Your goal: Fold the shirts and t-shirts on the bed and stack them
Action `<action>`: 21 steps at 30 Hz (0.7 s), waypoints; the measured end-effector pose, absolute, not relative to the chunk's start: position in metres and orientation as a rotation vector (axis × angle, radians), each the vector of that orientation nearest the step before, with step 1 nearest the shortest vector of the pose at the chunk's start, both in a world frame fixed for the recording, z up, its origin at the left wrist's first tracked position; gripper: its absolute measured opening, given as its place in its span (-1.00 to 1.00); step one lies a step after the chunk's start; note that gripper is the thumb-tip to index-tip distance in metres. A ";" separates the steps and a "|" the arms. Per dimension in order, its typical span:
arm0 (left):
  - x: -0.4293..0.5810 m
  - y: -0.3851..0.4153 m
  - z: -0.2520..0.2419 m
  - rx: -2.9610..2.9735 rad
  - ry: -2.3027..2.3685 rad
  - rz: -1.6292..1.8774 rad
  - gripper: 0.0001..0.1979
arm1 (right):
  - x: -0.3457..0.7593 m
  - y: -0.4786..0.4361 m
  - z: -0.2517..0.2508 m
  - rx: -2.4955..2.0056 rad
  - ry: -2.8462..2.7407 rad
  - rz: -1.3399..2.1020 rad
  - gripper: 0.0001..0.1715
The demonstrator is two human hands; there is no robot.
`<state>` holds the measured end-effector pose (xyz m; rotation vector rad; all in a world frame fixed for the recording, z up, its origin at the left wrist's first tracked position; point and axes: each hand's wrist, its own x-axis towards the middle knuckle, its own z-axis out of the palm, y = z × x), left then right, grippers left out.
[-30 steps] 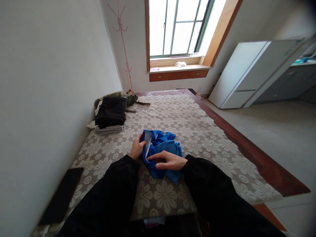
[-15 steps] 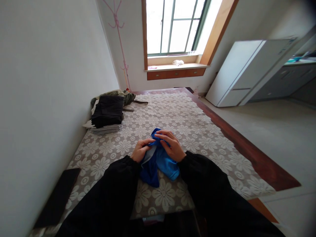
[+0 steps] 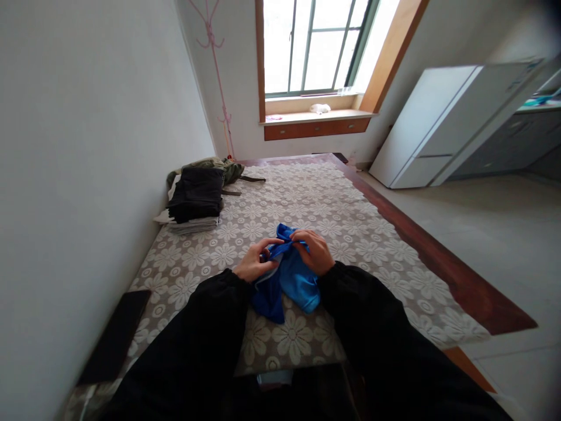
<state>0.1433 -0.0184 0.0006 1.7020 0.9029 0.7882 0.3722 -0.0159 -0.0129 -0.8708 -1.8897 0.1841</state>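
A crumpled blue cloth [image 3: 300, 283], dark blue on its left side and lighter blue on its right, lies bunched near the front of the table. A strip of pale lining shows along its left part. My left hand [image 3: 256, 260] grips its upper left edge between thumb and fingers. On the other side my right hand [image 3: 314, 250] pinches the gathered top, fingers curled over the fabric. The two hands are close together but apart. What exact kind of garment or cloth it is, I cannot tell. Its underside is hidden.
A patterned flower tablecloth [image 3: 291, 336] covers the table. Folded black clothes [image 3: 197, 193] lie on grey ones at the back left, beside an olive bag [image 3: 232, 169]. A dark flat device [image 3: 116, 336] rests by the left wall. A white refrigerator [image 3: 421, 128] stands beyond the right edge.
My left thumb and fingers have spread wider at the cloth's edge. Both hands keep hold of the gathered top, which has shifted slightly up and right in view; the whole scene has shifted a little too.
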 end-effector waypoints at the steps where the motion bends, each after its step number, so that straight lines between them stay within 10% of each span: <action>1: 0.144 -0.021 0.001 1.752 0.948 0.761 -0.35 | 0.376 -0.014 -0.014 -0.948 -1.799 0.153 -0.92; 6: 0.141 -0.048 -0.003 1.886 1.112 0.804 -0.28 | 0.401 -0.009 0.002 -1.126 -1.445 0.116 -0.88; 13: 0.108 -0.075 0.025 1.609 1.202 1.059 -0.81 | 0.418 -0.041 0.097 -1.066 -1.645 -0.028 -0.91; 21: 0.080 -0.103 0.103 1.033 0.933 1.241 -0.52 | 0.416 -0.092 0.183 -1.007 -1.827 0.036 -0.90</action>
